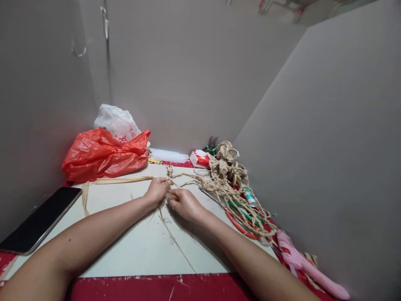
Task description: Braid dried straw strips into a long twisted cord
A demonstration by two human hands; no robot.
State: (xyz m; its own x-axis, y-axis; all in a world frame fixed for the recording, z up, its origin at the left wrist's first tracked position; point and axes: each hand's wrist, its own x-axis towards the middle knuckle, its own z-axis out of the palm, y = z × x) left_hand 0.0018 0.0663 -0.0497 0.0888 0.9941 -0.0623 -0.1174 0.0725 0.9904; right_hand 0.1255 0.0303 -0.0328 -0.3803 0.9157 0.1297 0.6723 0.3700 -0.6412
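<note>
My left hand [158, 190] is closed, its thumb and forefinger pinching dry straw-coloured fibre strands near the middle of the white board [125, 246]. Just right of it and a little nearer, my right hand [187, 205] is closed as well, its fingers bent round the same fibre strands [163, 209]. Loose ends hang below the two hands onto the board. Behind my left hand a small knotted piece of fibre [169, 170] shows. A flat, pale strip of dry fibre [120, 180] stretches leftward from my left hand. What lies inside the fingers is mostly hidden.
Twisted cord [228, 179] lies heaped at the right, over pliers with red handles [239, 223]. A pink glue gun [310, 267] is farther right. At the left are a black phone [40, 217] and a red plastic bag [106, 154]. Grey walls enclose the back and sides.
</note>
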